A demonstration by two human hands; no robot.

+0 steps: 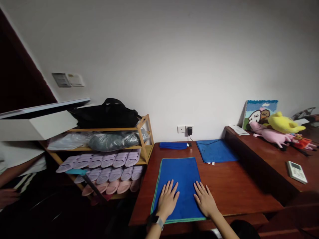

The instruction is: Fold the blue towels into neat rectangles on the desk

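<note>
A blue cloth with green edging (pixel 183 186) lies flat on the brown wooden table (pixel 224 189), folded, with layered edges showing on its left and near sides. My left hand (pixel 167 199) rests palm down on the cloth's left part, fingers spread; a watch is on that wrist. On the right edge of the cloth lies my right hand (pixel 204 199), also palm down with its fingers apart. Neither hand grips anything. Farther back are a narrow folded blue cloth (pixel 173 145) and another flat blue cloth (pixel 216 151) with white tags.
Left of the table stands a wooden rack (pixel 144 132) with several slippers (pixel 109 160) and a black bag (pixel 107 114). A black plug (pixel 189 130) sits in the wall socket. On the raised right surface are plush toys (pixel 284 122) and a white remote (pixel 297 172). A person's arm (pixel 17 169) shows far left.
</note>
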